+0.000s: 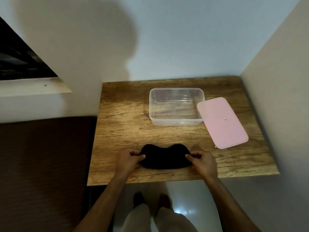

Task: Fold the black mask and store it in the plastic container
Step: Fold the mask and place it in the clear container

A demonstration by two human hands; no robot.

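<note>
A black mask (164, 157) lies flat near the front edge of the wooden table (123, 118). My left hand (128, 160) pinches its left end and my right hand (201, 160) pinches its right end. Behind the mask, toward the back of the table, stands a clear plastic container (177, 122), open and with nothing inside. Its pink lid (221, 123) lies flat to the right of it, one corner touching the container's rim.
Walls close off the table at the back and on the right. A dark brown surface (45, 158) adjoins the table's left side. My legs and feet show below the front edge, over a glossy floor (184, 203).
</note>
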